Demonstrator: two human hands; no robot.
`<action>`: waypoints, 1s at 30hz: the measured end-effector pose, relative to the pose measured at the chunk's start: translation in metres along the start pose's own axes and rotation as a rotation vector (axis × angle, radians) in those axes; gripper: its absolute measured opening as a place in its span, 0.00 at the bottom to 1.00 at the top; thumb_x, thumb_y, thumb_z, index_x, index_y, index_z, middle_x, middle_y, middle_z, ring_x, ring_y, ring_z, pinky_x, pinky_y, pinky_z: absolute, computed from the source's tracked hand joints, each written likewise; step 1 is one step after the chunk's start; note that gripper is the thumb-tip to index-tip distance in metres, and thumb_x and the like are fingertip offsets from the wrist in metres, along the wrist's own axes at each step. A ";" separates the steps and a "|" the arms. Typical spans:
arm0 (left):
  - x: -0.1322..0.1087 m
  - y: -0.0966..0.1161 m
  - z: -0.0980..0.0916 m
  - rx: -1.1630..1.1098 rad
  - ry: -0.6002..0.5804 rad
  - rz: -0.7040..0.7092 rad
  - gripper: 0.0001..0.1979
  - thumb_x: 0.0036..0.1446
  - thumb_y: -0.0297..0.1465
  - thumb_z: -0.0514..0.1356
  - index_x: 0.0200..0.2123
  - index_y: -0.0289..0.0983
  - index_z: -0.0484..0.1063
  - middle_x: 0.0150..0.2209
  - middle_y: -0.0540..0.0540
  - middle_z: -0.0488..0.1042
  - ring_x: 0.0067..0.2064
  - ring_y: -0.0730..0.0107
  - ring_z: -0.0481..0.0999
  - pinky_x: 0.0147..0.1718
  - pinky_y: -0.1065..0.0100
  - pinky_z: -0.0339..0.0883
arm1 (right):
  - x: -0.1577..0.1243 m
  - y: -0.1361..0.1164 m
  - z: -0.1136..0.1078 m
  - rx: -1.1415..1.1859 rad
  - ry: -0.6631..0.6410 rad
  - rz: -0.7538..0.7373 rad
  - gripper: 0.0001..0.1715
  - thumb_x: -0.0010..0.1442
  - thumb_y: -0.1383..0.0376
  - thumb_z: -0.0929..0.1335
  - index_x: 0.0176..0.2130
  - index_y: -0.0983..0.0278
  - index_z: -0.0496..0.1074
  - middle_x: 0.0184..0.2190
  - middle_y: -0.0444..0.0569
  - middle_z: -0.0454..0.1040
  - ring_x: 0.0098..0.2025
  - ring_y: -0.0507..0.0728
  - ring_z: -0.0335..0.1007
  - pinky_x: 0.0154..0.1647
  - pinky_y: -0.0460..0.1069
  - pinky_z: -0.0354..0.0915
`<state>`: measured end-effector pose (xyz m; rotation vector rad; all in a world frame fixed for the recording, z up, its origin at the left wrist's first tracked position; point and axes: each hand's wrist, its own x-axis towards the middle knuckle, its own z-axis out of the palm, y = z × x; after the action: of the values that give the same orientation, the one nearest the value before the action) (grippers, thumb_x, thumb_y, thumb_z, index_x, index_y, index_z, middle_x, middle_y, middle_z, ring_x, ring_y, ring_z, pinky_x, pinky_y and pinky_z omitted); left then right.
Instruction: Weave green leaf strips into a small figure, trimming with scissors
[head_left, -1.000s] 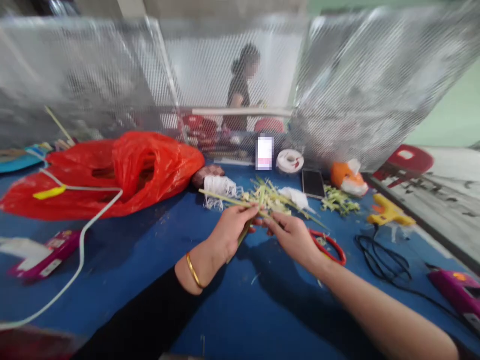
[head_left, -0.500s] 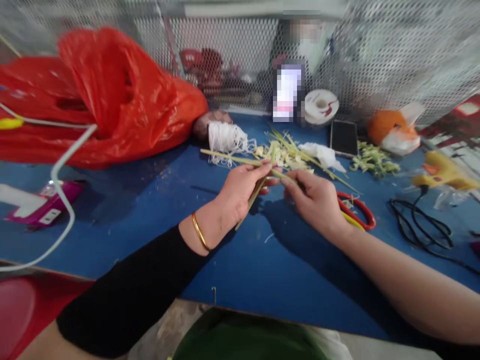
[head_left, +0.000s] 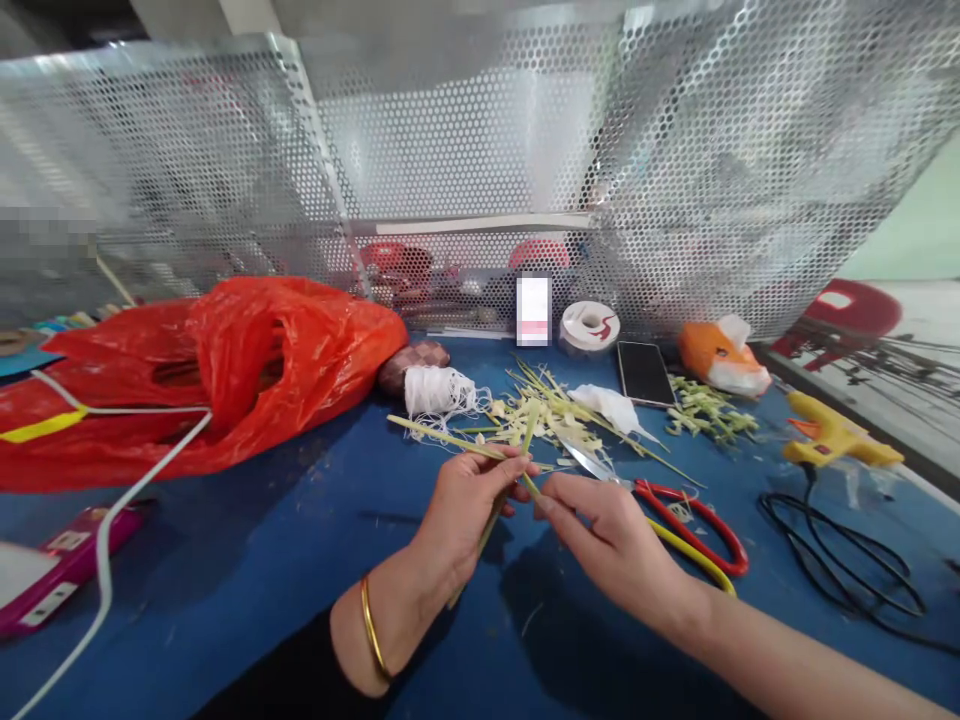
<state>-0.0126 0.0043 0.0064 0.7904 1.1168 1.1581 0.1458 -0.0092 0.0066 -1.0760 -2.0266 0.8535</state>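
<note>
Pale green plant strips (head_left: 442,433), long and narrow, cross each other between my two hands above the blue table. My left hand (head_left: 469,500) pinches them where they cross; one end sticks out to the left and another runs down beneath the palm. With thumb and forefinger closed, my right hand (head_left: 592,520) grips a short end of a strip just right of the crossing. Scissors (head_left: 686,525) with one red and one yellow handle lie beyond my right hand, blades toward a heap of cut strips and scraps (head_left: 551,405).
Behind the heap are a spool of white string (head_left: 437,390), a white ribbon roll (head_left: 590,326) and a dark phone (head_left: 646,374). A red plastic bag (head_left: 322,350) fills the left. At right lies a yellow glue gun (head_left: 840,430) with a black cord (head_left: 832,560). Perforated mesh (head_left: 450,150) stands behind.
The view has tilted up, so the table's things sit lower and more mesh shows. Both hands still hold the strips, and the right hand's end now slants more steeply downward.
</note>
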 end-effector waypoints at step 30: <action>-0.011 0.006 0.004 0.014 -0.171 -0.209 0.11 0.41 0.29 0.71 0.32 0.34 0.78 0.26 0.47 0.77 0.24 0.77 0.73 0.21 0.76 0.59 | 0.025 0.010 -0.029 0.501 0.038 0.368 0.25 0.55 0.45 0.67 0.25 0.64 0.70 0.23 0.45 0.69 0.26 0.52 0.62 0.30 0.49 0.59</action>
<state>-0.0110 -0.0049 0.0156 0.7490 1.0389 0.8923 0.1628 0.0234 0.0208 -1.1657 -1.4779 1.4239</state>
